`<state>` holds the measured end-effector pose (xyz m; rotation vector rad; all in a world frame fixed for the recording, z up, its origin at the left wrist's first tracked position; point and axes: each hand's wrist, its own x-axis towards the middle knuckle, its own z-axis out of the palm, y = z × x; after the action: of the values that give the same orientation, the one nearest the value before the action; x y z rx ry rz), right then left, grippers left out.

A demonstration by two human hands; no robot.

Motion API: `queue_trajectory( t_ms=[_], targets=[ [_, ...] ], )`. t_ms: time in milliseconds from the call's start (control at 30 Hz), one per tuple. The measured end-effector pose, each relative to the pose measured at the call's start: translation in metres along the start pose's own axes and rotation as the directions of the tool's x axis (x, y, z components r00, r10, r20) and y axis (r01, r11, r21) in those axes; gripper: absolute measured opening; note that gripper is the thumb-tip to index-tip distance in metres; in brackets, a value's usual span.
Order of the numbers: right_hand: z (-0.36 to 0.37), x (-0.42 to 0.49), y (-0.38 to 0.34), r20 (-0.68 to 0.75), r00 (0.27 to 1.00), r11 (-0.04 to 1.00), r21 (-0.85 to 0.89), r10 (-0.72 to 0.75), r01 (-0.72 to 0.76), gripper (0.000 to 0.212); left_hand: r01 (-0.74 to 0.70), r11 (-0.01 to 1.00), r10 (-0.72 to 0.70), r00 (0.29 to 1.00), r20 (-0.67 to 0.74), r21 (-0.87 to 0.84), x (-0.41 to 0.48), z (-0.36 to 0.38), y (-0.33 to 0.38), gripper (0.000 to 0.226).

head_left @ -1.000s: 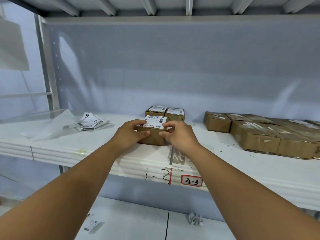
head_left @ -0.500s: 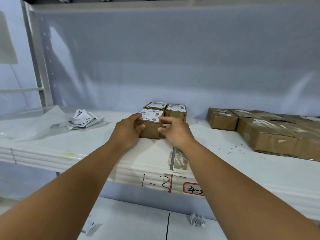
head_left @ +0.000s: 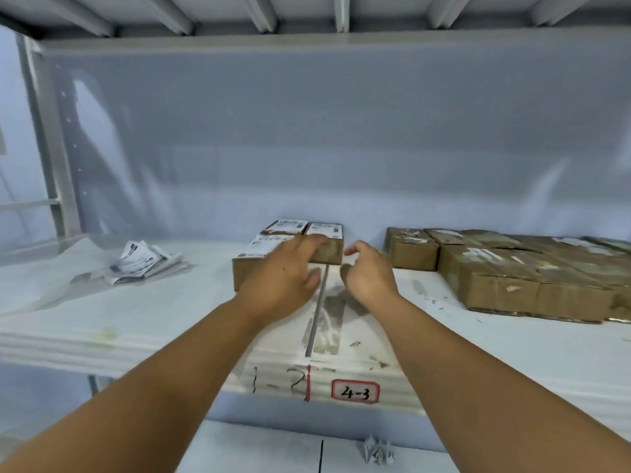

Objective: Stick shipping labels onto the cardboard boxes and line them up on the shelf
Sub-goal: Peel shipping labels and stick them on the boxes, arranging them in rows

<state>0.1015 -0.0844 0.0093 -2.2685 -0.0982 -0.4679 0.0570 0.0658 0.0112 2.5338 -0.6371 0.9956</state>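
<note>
Three small labelled cardboard boxes stand together on the white shelf (head_left: 136, 322). The front box (head_left: 246, 268) has a white label on top, with two more labelled boxes (head_left: 324, 233) right behind it. My left hand (head_left: 283, 278) lies flat over the front box's right side, fingers stretched toward the back box. My right hand (head_left: 368, 271) hovers just right of the boxes, fingers loosely curled, holding nothing. A loose pile of shipping labels (head_left: 140, 261) lies on the shelf to the left.
A block of unlabelled cardboard boxes (head_left: 512, 278) fills the shelf's right side. Clear plastic sheet (head_left: 51, 268) covers the left end. The shelf edge carries a "4-3" tag (head_left: 355, 392). A crumpled paper scrap (head_left: 377, 452) lies on the lower surface.
Both hands let go of the front box, which now sits against the two back boxes. My right hand has pulled away to the right and my left hand has slid over the box's right side.
</note>
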Motion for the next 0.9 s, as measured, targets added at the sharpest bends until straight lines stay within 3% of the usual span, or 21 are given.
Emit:
queue_trajectory(
  t_ms=[100, 200, 333, 400, 500, 633, 733, 900],
  targets=[
    [-0.023, 0.012, 0.031, -0.051, 0.994, 0.99, -0.091, 0.101, -0.105, 0.038, 0.075, 0.988, -0.033, 0.956, 0.292, -0.136, 0.024, 0.031, 0.031, 0.048],
    [-0.031, 0.028, 0.044, -0.064, 0.996, 0.979, -0.19, 0.063, -0.075, 0.044, 0.221, 0.947, -0.138, 0.936, 0.325, -0.235, 0.05, 0.062, 0.055, 0.046],
    [-0.036, 0.055, 0.051, -0.111, 0.993, 0.954, -0.299, -0.046, 0.011, 0.041, 0.482, 0.833, -0.361, 0.846, 0.392, -0.274, 0.083, 0.101, 0.057, 0.049],
    [-0.042, 0.063, 0.055, -0.126, 0.989, 0.951, -0.308, -0.072, 0.03, 0.045, 0.553, 0.772, -0.422, 0.814, 0.399, -0.313, 0.098, 0.114, 0.053, 0.04],
    [-0.044, 0.069, 0.066, -0.119, 0.987, 0.953, -0.293, -0.111, 0.072, 0.055, 0.564, 0.765, -0.436, 0.809, 0.395, -0.311, 0.117, 0.132, 0.046, 0.045],
    [-0.043, 0.071, 0.084, -0.052, 0.999, 0.985, -0.171, -0.013, 0.004, 0.074, 0.487, 0.784, -0.37, 0.865, 0.34, -0.385, 0.122, 0.148, 0.039, 0.055],
    [-0.039, 0.074, 0.085, -0.016, 1.0, 0.961, -0.277, 0.011, -0.015, 0.07, 0.474, 0.769, -0.319, 0.866, 0.386, -0.429, 0.12, 0.151, 0.043, 0.051],
    [-0.037, 0.073, 0.082, -0.037, 0.999, 0.944, -0.33, -0.001, -0.011, 0.06, 0.549, 0.532, -0.336, 0.835, 0.435, -0.645, 0.12, 0.149, 0.044, 0.053]
  ],
)
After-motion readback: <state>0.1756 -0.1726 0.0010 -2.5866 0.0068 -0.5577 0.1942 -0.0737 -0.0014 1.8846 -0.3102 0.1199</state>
